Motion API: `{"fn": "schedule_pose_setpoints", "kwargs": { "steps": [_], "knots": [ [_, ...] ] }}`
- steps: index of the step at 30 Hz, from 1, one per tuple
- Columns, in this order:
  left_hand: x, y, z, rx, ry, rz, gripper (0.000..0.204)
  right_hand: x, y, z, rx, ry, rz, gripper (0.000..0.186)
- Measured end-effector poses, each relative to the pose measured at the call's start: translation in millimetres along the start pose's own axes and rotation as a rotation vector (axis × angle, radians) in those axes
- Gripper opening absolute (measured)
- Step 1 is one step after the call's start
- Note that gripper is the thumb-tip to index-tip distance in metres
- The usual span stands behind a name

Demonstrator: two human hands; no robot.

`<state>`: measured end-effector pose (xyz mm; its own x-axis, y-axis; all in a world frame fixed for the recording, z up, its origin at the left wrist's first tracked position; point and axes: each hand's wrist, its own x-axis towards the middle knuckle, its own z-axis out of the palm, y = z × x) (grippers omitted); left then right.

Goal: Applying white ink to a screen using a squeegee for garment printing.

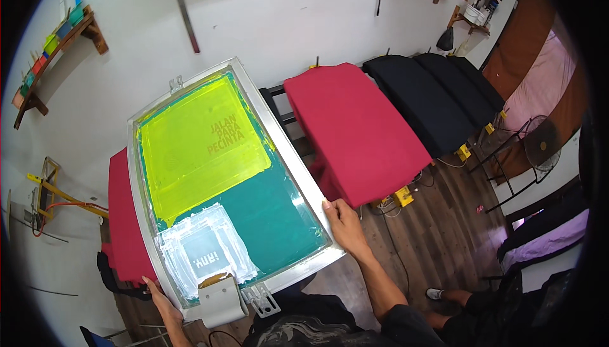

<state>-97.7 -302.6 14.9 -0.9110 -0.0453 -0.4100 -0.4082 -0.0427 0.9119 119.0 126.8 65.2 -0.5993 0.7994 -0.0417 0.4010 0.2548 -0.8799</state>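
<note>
A large screen-printing frame (303, 185) with a silver metal border lies tilted before me, held by both my hands. My right hand (346, 228) grips its right edge, thumb on top. At the lower left corner my left hand (165, 306) is closed on the rim, its fingers partly hidden. The teal mesh (279, 220) carries a yellow-green area (190, 163) with lettering, and a smaller patch smeared with white ink (238, 255). A grey squeegee (223, 304) rests on the near edge beside a metal bracket (261, 299).
Right of the frame stand a red cloth-covered board (355, 128) and several black ones (419, 99); another red one (124, 214) is partly under its left side. A fan (542, 144) and a person's leg (457, 297) are at right. Wall shelves (60, 45) hold containers.
</note>
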Motion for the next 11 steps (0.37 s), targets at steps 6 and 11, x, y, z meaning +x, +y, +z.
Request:
{"fn": "schedule_pose_setpoints", "kwargs": {
  "steps": [6, 11],
  "knots": [
    [1.4, 0.5, 9.4, -0.079, -0.025, 0.008, 0.085, 0.3, 5.2, 7.4, -0.013, -0.003, 0.006, 0.046],
    [24.4, -24.7, -16.2, -0.149, -0.175, -0.040, 0.084, -6.3, -1.1, 11.7, -0.022, 0.005, 0.013, 0.042]
  ]
}}
